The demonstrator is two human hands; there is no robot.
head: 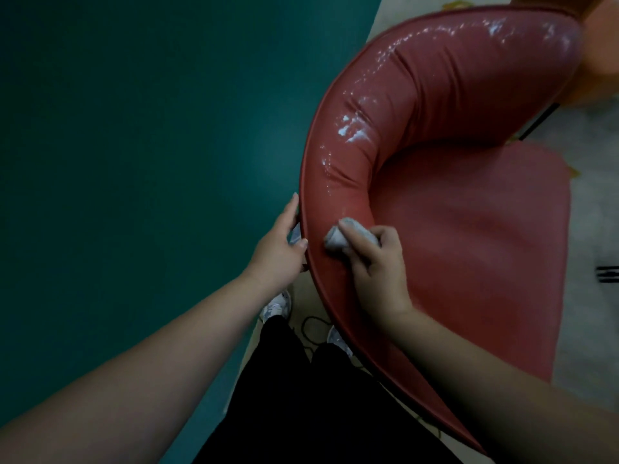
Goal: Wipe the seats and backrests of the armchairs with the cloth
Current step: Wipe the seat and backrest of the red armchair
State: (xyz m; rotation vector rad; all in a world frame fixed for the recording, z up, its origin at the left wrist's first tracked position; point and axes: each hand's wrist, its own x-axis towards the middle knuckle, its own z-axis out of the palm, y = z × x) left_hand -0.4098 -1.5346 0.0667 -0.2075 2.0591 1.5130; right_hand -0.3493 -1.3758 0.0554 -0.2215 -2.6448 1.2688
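Your right hand (375, 262) has its fingers curled round a bunched grey cloth (336, 237), pinching it against the padded backrest (412, 105) of the red armchair (469, 229), low on the near end of the curve. Your left hand (278, 249) lies with straight fingers along the outer edge of the same backrest, just left of the cloth, thumb hooked over the dark piping; a pale bluish scrap shows under the palm, and you cannot tell what it is. The backrest is a thick, horseshoe-shaped roll of glossy, leather-like material, creased where it bends and streaked with wet, shining patches along its far part. The seat (485, 262) inside the curve is flat, duller and smooth. To the left a plain teal wall (134, 145) stands close against the chair's back, leaving only a narrow gap where your legs in black trousers (301, 396) and pale shoes (278, 306) stand. A dark cord (310, 326) loops on the floor by the shoes. At the far right an orange shape (606, 35) sits just behind the chair, over a light patterned floor (593, 229).
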